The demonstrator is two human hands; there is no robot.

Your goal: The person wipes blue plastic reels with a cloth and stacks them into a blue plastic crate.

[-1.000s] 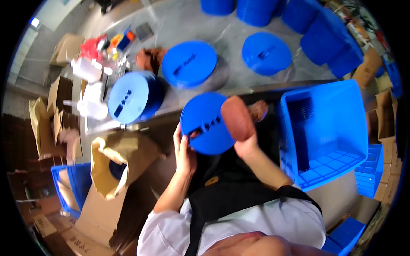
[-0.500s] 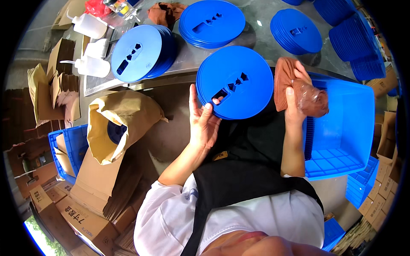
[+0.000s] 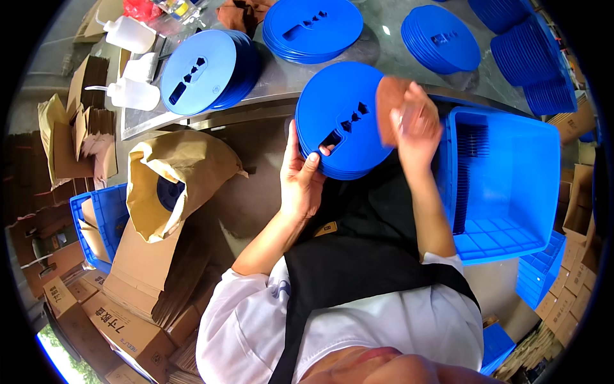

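My left hand (image 3: 303, 182) grips a stack of round blue plastic discs (image 3: 332, 109) at its lower left edge, thumb on the front and a fingertip showing through the slot. The stack is tilted in front of my black apron. Against its right edge my right hand (image 3: 417, 123), blurred by motion, holds a brown cloth (image 3: 389, 109). Beyond, on the metal table, more blue disc stacks stand: one at the left (image 3: 198, 73), one in the middle (image 3: 313, 29) and one at the right (image 3: 441, 40).
A blue crate (image 3: 511, 185) with a row of discs along its inner left side stands at my right. At left are a yellowish sack (image 3: 185, 160), cardboard boxes (image 3: 121, 320) and white squeeze bottles (image 3: 134, 94). Another brown cloth (image 3: 240, 14) lies on the metal table (image 3: 377, 64).
My right hand has swung left with the brown cloth, from beside the stack onto its right edge. The held stack has turned slightly, showing more of its layered edge below.
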